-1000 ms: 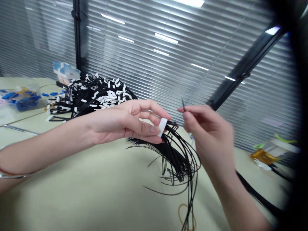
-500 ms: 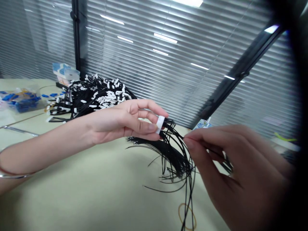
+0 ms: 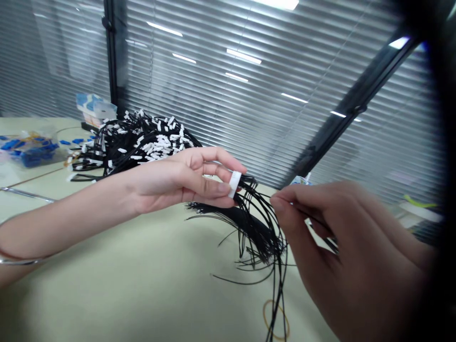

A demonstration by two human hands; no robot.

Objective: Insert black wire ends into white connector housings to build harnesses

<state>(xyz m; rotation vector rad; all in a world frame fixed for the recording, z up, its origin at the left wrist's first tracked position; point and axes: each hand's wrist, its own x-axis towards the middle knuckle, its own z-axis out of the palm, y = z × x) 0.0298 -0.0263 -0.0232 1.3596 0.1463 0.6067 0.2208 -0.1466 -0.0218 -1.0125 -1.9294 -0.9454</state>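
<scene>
Between the thumb and fingers of my left hand (image 3: 194,178) is a white connector housing (image 3: 234,185), held above the table. Several thin black wires (image 3: 261,199) come out of its right side and hang down toward the table's front. My right hand (image 3: 351,251) is at the right, thumb and forefinger pinched on one black wire a short way from the connector. Part of that wire is hidden inside my right palm. Beneath and behind the hanging wires lies a bundle of loose black wires (image 3: 245,223) on the table.
A large heap of black cables with white connectors (image 3: 156,142) lies at the back left. Beside it are a plastic bag of blue parts (image 3: 33,149) and a tissue box (image 3: 93,107). A yellow rubber band (image 3: 266,316) lies in front. Window blinds (image 3: 213,85) rise behind the table.
My right hand has shifted very slightly left with the wire still pinched. The left hand keeps its grip on the connector, and the whole view has moved a little.
</scene>
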